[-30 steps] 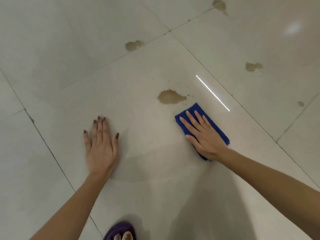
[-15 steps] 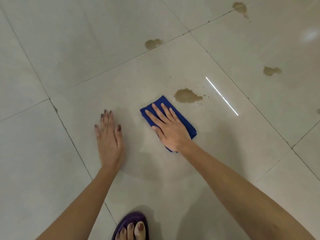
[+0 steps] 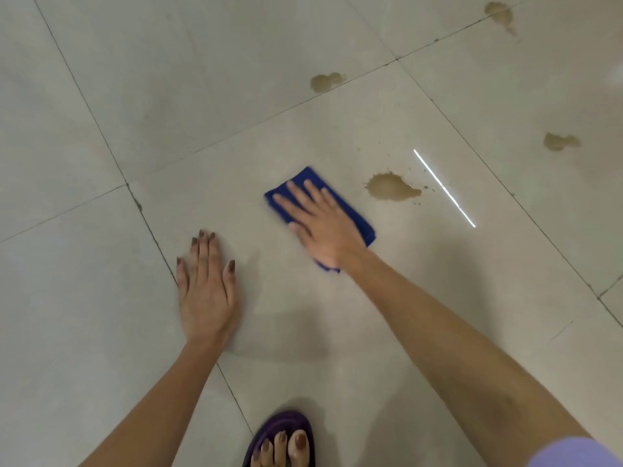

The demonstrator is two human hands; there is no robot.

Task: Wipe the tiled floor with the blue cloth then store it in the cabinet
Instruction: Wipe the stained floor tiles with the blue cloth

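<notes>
A folded blue cloth (image 3: 364, 227) lies flat on the pale tiled floor (image 3: 438, 298). My right hand (image 3: 323, 220) presses down on it with fingers spread, covering most of the cloth. A brown spill (image 3: 391, 187) sits just right of the cloth, apart from it. My left hand (image 3: 205, 281) rests palm-down on the bare tile to the left, fingers together, holding nothing. No cabinet is in view.
Three more brown stains mark the floor: one on a grout line (image 3: 327, 80), one at the far top right (image 3: 500, 13), one at the right (image 3: 559, 141). A bright light streak (image 3: 445, 188) reflects near the spill. My foot in a purple sandal (image 3: 283, 439) stands at the bottom.
My right hand slid the cloth leftward, away from the brown spill, over the last second. My left hand stayed planted on the tile.
</notes>
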